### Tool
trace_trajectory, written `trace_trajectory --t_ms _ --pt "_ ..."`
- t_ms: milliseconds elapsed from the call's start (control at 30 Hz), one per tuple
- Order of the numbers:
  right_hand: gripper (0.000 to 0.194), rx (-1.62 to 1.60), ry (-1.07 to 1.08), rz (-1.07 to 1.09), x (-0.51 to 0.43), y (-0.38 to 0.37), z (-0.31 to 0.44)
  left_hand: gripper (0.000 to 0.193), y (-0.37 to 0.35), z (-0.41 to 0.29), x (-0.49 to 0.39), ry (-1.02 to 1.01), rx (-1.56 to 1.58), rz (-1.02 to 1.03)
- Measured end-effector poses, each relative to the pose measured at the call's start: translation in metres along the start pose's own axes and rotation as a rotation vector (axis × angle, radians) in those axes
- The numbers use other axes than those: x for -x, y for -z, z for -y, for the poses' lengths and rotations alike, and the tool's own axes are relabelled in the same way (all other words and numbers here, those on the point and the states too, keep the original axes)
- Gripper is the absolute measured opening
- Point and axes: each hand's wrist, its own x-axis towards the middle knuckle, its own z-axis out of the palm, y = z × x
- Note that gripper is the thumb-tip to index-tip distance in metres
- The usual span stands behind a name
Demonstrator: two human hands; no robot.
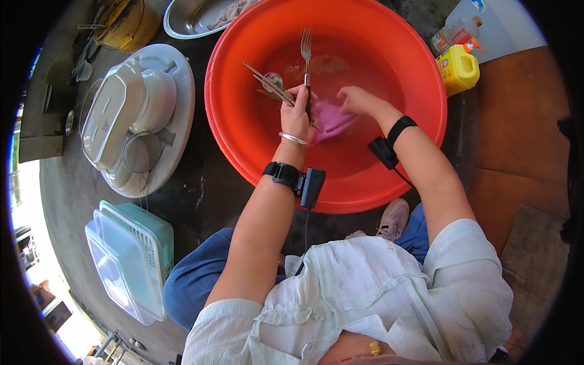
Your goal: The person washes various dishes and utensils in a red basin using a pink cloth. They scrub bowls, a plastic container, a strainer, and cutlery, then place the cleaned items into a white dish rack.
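My left hand [295, 114] is closed around a bundle of cutlery over a large red plastic basin [255, 150]. In that bundle are a fork [306, 54] with a dark handle, standing tines up, metal chopsticks [269, 82] and what looks like a spoon [273, 81]. Cloudy water [360, 150] lies in the basin. A pink cloth [335, 121] is partly in this water, beside my left hand. At the cloth's right edge, my right hand [358, 99] has its fingers curled; whether they grip it is hidden.
To the left, a large light-coloured lid or tray [182, 114] bears stacked white dishes [116, 109] and a wire strainer [141, 153]. Nearer me stands a teal basket [159, 223] with a clear cover [118, 269]. A yellow detergent bottle [458, 70] and a metal bowl [175, 23] flank the basin.
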Motion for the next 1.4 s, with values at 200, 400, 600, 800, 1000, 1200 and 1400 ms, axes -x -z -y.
trace_trajectory --t_ms 200,400,600,800,1000,1200,1400 --pt "0.027 0.396 -0.128 -0.13 -0.024 -0.049 -0.038 0.017 -0.006 -0.003 0.003 0.086 0.103 0.083" --pt "0.015 0.171 -0.36 -0.3 -0.038 -0.031 -0.048 0.02 -0.008 -0.005 0.004 0.105 0.105 0.091" --pt "0.017 -1.061 -0.168 -0.185 0.004 0.027 -0.017 0.023 -0.009 -0.005 0.003 0.171 0.115 0.107" --pt "0.016 -1.91 0.23 0.084 0.04 0.036 0.057 0.026 -0.007 -0.003 0.004 0.197 0.084 0.103" --pt "0.016 -1.635 0.246 0.075 0.05 0.021 0.087 0.023 -0.006 -0.002 0.002 0.216 0.052 -0.016" --pt "0.016 -1.539 0.074 0.089 0.04 0.015 0.077 0.021 -0.008 0.003 0.003 0.083 -0.084 -0.018" --pt "0.029 -1.726 0.256 0.227 0.03 -0.006 0.066 0.019 -0.011 0.001 0.002 -0.083 -0.178 -0.048"
